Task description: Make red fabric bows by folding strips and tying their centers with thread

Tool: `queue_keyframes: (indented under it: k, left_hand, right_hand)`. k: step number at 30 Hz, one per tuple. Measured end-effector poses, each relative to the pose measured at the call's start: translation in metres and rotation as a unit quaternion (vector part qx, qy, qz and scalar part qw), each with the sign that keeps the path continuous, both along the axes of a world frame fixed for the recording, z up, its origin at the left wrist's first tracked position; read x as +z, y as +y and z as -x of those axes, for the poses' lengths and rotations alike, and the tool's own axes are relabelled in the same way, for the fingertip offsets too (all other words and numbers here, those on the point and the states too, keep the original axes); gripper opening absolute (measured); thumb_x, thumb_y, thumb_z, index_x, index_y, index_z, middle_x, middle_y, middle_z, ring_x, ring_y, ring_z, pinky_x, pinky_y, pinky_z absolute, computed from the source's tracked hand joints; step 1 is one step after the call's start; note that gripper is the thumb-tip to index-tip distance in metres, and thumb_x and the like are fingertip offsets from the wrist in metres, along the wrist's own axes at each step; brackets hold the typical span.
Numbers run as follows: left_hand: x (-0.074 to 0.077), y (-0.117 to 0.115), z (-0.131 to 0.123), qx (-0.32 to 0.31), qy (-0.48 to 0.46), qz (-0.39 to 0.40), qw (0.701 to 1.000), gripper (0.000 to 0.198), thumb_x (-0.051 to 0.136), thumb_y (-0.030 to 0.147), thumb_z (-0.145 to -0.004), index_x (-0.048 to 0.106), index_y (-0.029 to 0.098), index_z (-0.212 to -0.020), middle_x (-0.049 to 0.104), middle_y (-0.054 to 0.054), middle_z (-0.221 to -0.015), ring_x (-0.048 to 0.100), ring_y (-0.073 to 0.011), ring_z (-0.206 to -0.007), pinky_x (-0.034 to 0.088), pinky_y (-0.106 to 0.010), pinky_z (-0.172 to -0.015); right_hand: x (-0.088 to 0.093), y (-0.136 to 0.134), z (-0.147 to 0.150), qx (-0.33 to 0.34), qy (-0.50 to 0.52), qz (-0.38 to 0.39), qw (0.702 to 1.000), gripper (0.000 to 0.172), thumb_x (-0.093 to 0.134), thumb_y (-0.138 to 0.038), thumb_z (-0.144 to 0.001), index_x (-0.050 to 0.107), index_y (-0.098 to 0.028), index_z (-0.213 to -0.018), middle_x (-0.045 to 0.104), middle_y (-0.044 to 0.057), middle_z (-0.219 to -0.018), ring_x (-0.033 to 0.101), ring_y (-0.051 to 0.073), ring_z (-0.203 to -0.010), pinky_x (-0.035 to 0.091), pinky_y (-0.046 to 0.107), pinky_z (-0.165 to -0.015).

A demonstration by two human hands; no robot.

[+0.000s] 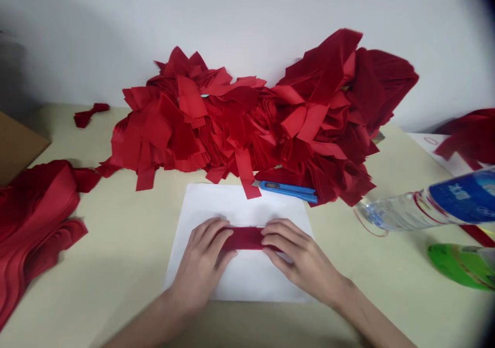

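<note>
A folded strip of dark red fabric (244, 238) lies on a white paper sheet (204, 203), near the sheet's lower middle. My left hand (201, 260) holds the strip's left end with its fingers over the cloth. My right hand (297, 255) covers the opposite end in the same way, so both ends are hidden. Beyond the paper's top edge, a blue box cutter (288, 191) rests against a large heap of cut red fabric pieces (232, 126).
A stack of red fabric (34, 224) lies at the left of the cream table (116, 286), near a cardboard sheet (15, 147). On the right are a plastic water bottle (425, 203), a green object (462, 265) and more red cloth (469, 136).
</note>
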State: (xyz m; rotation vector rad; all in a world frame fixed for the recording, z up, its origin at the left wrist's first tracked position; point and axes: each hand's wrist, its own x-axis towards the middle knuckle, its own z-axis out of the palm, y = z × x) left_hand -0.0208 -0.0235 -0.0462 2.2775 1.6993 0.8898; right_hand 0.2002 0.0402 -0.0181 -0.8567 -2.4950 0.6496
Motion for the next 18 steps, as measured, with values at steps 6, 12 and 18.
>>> queue_keyframes:
  k: [6, 12, 18]
  left_hand:
    - [0.005, -0.027, -0.006, -0.057, 0.090, -0.139, 0.985, 0.019, 0.055, 0.016, -0.087, 0.061, 0.008, -0.104, 0.065, -0.015, -0.111, 0.057, -0.0291, -0.107, 0.050, -0.041, -0.085]
    - [-0.007, -0.034, -0.018, -0.043, 0.145, -0.135, 0.979, 0.032, 0.045, 0.024, -0.093, 0.061, 0.003, -0.112, 0.064, -0.017, -0.116, 0.056, -0.0296, -0.112, 0.051, -0.040, -0.088]
    - [-0.008, -0.030, -0.014, -0.022, 0.164, -0.129, 0.978, 0.036, 0.042, 0.027, -0.094, 0.061, 0.001, -0.111, 0.065, -0.017, -0.114, 0.058, -0.0294, -0.109, 0.051, -0.040, -0.087]
  right_hand:
    - [-0.008, -0.003, 0.004, 0.014, -0.029, -0.024, 0.999, 0.009, 0.054, -0.019, -0.088, 0.061, -0.018, -0.093, 0.063, 0.006, -0.100, 0.055, 0.022, -0.101, 0.047, 0.040, -0.090]
    - [-0.005, -0.003, 0.006, 0.016, -0.031, -0.031, 0.999, 0.011, 0.051, -0.016, -0.089, 0.061, -0.018, -0.091, 0.063, 0.006, -0.099, 0.056, 0.021, -0.101, 0.047, 0.039, -0.089]
    - [-0.005, 0.000, 0.009, 0.023, -0.041, -0.037, 0.998, 0.012, 0.050, -0.016, -0.089, 0.062, -0.018, -0.091, 0.063, 0.005, -0.098, 0.056, 0.021, -0.098, 0.048, 0.040, -0.085]
